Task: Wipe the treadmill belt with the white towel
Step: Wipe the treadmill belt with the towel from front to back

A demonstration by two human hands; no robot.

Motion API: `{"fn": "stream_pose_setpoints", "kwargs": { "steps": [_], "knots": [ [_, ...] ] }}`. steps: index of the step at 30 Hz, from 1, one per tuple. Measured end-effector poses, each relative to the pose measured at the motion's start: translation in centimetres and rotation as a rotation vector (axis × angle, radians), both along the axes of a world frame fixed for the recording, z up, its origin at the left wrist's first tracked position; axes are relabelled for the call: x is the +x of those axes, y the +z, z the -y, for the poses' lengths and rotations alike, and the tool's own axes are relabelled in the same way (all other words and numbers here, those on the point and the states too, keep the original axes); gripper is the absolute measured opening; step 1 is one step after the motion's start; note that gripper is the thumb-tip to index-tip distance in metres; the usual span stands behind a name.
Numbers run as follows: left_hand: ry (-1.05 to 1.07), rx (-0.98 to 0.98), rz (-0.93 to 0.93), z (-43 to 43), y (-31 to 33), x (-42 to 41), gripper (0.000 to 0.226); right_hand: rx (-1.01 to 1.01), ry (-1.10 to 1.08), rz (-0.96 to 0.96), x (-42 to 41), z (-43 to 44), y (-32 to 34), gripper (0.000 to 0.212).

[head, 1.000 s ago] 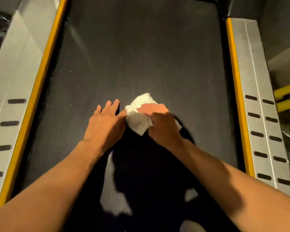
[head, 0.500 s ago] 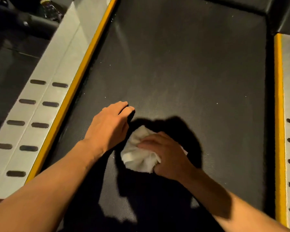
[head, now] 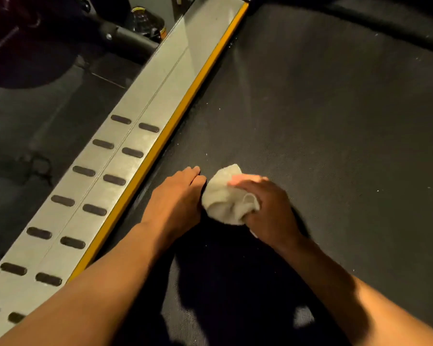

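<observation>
**A small wad on a wide belt: patches may be missed**

The dark grey textured treadmill belt point(head: 323, 121) is wide, and the cloth working on it covers little of it. The main risk, as I judge it, is uneven coverage: strokes that do not overlap would leave strips untouched, most likely along the edge by the silver metal side rail with dark oval grip pads point(head: 145, 101) and its narrow yellow edge strip point(head: 173, 121). The gap at that edge could also catch a loose fold.

The left hand point(head: 173, 198) lies flat on the belt, palm down with fingers straight and together. It sits just beside the cloth, so a stroke to the left would bump into it. The right hand point(head: 268, 211) has its fingers curled over the crumpled white towel point(head: 223, 198), gripping it and pressing it to the belt. If that grip loosens, the wad could unroll or slip out.

The towel sits on the belt's left part, between the two hands. It is bunched into a rounded, creased lump and looks off-white in the dim warm light. Small pale specks point(head: 377, 190) dot the belt to its right.
</observation>
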State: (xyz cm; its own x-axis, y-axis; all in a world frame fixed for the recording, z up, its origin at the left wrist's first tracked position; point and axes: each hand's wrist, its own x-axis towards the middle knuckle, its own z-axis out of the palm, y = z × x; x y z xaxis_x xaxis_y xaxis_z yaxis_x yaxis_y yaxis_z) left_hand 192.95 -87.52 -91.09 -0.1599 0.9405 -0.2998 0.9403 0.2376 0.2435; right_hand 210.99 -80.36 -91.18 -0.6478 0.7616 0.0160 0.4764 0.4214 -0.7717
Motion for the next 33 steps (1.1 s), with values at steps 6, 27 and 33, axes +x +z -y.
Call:
{"fn": "stream_pose_setpoints", "kwargs": {
  "steps": [6, 27, 33],
  "knots": [
    [0.005, -0.008, 0.086, -0.2, 0.5, -0.2, 0.022, 0.161, -0.269, 0.171, -9.4, -14.8, 0.4, 0.026],
    [0.458, 0.222, 0.263, 3.0, 2.8, -4.4, 0.023, 0.148, 0.194, 0.294, -10.6, -7.8, -1.3, 0.044],
    [0.442, 0.174, 0.217, 3.6, 2.5, -4.8, 0.024, 0.063, 0.735, 0.091, -5.4, 3.4, 1.1, 0.032]
  ]
}}
